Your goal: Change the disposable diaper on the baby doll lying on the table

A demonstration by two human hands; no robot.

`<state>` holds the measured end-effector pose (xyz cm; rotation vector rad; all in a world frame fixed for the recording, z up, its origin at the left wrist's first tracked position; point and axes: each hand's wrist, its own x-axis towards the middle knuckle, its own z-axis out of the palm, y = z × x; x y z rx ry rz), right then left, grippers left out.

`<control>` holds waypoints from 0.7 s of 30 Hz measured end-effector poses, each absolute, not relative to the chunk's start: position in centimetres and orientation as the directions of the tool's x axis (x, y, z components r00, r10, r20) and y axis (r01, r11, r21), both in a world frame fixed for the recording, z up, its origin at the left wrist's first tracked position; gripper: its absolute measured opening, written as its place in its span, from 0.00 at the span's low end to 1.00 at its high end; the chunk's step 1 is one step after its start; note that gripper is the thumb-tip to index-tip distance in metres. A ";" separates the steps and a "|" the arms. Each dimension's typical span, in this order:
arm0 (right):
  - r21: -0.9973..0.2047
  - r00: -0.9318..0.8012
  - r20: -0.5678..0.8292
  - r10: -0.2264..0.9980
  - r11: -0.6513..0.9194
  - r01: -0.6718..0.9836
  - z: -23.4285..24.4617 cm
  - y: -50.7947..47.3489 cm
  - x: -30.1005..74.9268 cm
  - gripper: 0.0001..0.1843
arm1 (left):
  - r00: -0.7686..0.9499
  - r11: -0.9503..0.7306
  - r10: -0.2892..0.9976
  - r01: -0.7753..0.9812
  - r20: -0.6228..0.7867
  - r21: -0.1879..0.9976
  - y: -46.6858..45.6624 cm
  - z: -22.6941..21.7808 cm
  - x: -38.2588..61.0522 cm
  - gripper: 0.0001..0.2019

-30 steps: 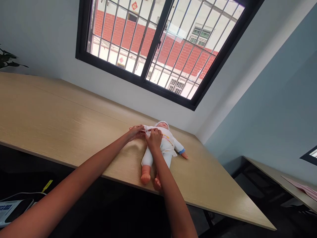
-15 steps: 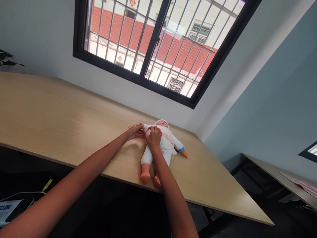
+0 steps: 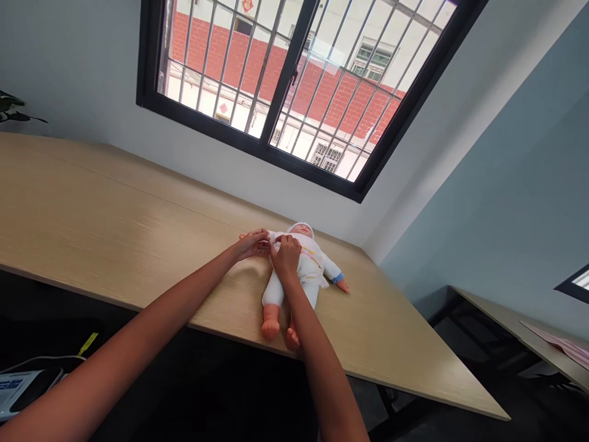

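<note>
A baby doll (image 3: 309, 261) in a white outfit and white cap lies on its back on the wooden table (image 3: 151, 245). Its head points toward the window wall, and its bare feet are near the table's front edge. My left hand (image 3: 253, 244) is at the doll's side by one sleeve, with its fingers pinched on the white top (image 3: 307, 250). Across the doll's belly lies my right hand (image 3: 287, 255), fingers bent and gripping the same top close to the left hand. The exact bit of cloth between the fingertips is too small to make out.
A barred window (image 3: 267, 147) is in the wall behind the table. At the lower left is a white and black device (image 3: 27, 390) with a cable and yellow tag. Another table (image 3: 501, 319) on the right bears pink cloth or paper (image 3: 559, 344).
</note>
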<state>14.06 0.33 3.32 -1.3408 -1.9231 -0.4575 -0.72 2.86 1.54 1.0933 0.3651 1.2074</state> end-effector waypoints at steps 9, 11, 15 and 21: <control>-0.045 -0.189 0.733 0.653 0.324 0.945 3.7 -0.4 13.7 0.10 | 0.376 -0.096 0.860 -0.544 0.345 0.834 2.3 2.0 -0.2 0.14; -0.039 -0.188 0.732 0.655 0.315 0.948 3.9 -0.6 13.8 0.10 | 0.370 -0.111 0.860 -0.538 0.352 0.835 2.2 2.1 0.0 0.14; -0.164 -0.040 0.755 0.654 0.248 0.955 4.4 -0.8 14.6 0.12 | 0.369 -0.125 0.862 -0.511 0.348 0.850 2.2 1.9 0.7 0.16; -0.409 0.229 0.746 0.626 0.158 0.899 5.3 -1.2 16.4 0.18 | 0.409 -0.127 0.861 -0.405 0.304 0.905 1.5 0.7 2.3 0.26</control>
